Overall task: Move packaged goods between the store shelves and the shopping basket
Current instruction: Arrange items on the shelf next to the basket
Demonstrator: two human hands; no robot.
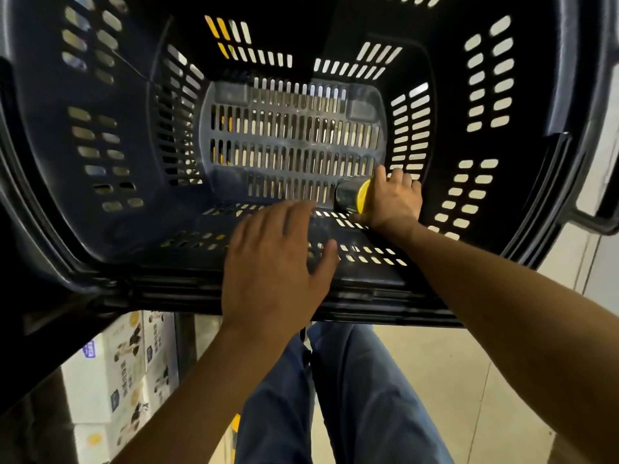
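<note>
Yellow-banded can point(351, 195) lies on its side at the near-right corner of the basket point(150, 236) floor, long axis approx left-right. Right hand point(392, 199) is curled round its right end. Left hand point(278, 259) hovers w/ fingers spread, holding nothing.

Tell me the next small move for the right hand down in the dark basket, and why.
Probably settle the dark cylindrical can with the yellow end onto the slotted floor of the dark plastic basket and loosen the right hand. Its fingers curl round the can low at the floor's near right corner, while the left hand hovers open over the near wall, holding nothing.
</note>
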